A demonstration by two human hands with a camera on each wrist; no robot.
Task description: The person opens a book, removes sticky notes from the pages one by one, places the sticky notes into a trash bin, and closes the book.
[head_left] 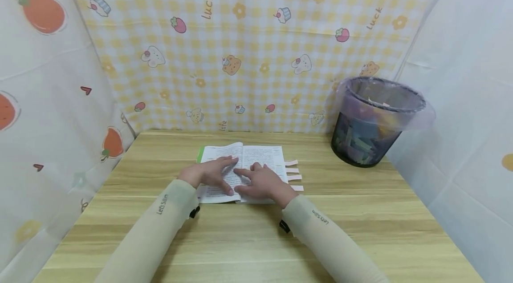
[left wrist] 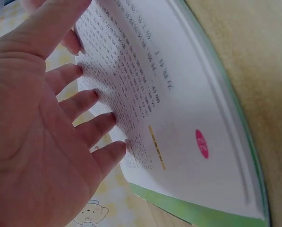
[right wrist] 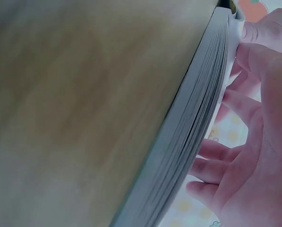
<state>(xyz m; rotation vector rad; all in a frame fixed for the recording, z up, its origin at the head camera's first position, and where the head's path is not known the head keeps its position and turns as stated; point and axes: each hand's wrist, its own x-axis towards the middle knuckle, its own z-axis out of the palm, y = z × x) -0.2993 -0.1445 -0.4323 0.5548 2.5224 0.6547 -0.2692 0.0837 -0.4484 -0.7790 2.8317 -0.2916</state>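
An open book [head_left: 262, 154] with printed pages lies on the wooden table. My left hand [head_left: 210, 172] rests on its left page, fingers spread, with the thumb near the lower fold. In the left wrist view, those fingertips touch the page [left wrist: 178, 109] beside small print. My right hand [head_left: 262, 185] lies across the right page and reaches the fold, index finger stretched out and the other fingers slightly bent. From the right wrist, the book's thick page edges [right wrist: 192, 113] show under the right hand [right wrist: 268, 132]. Neither hand holds anything.
Several pale paper strips [head_left: 294, 177] stick out past the book's right edge. At the table's back right stands a dark bin [head_left: 362, 140] with a purple liner and scraps inside. Patterned cloth [head_left: 256, 42] hangs behind the table [head_left: 240, 247], and more cloth hangs at both sides.
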